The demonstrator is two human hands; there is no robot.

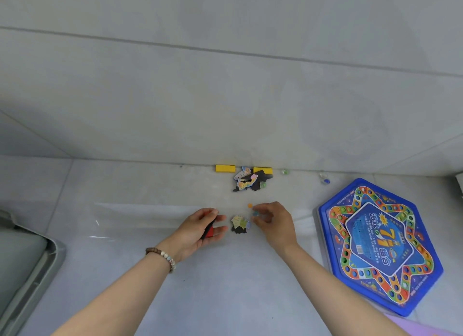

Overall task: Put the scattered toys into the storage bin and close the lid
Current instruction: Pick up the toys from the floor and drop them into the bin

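Grey floor tiles [175, 298] | left grip [198, 229] curled round red-and-black piece [210, 230] | right grip [273, 220] pinching small blue piece [255, 213], orange disc [249, 205] just beside | puzzle pieces [240, 224] between both grips | more toys by wall: puzzle heap [246, 180], yellow blocks [225, 168], marbles [284, 171] | grey bin [27, 258] at far left edge | blue game board [380, 245] right

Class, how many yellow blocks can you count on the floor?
2. The left yellow block lies at the foot of the wall; the right yellow block lies further right, partly under the puzzle-piece pile. Others might hide beneath that pile.
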